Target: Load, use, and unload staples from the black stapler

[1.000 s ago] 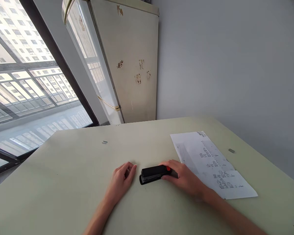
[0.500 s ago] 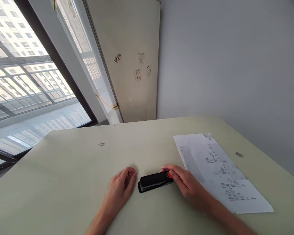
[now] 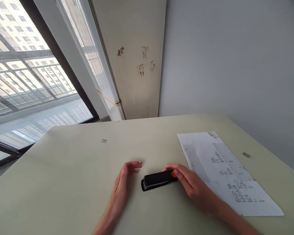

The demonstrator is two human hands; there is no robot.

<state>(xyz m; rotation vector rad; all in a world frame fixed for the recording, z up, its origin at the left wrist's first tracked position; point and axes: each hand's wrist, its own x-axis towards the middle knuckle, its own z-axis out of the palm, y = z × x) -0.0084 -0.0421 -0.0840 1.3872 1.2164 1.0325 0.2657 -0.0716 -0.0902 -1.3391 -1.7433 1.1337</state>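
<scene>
While my right hand (image 3: 189, 185) grips the red-marked end of the black stapler (image 3: 158, 179) between thumb and fingers, my left hand (image 3: 122, 183) is half open and empty, its fingers pointing toward the stapler without touching it. The stapler lies on the desk (image 3: 75, 169), well in from the far edge. Compared with half a second ago, my left fingers are uncurled from a loose fist.

Past the table (image 3: 63, 182), where a printed paper (image 3: 210, 160) lies to the right, I see a brown-blotched fridge (image 3: 134, 94) between the bare wall (image 3: 225, 62) and a window (image 3: 61, 62) showing a railing (image 3: 38, 79) and building (image 3: 19, 29).
</scene>
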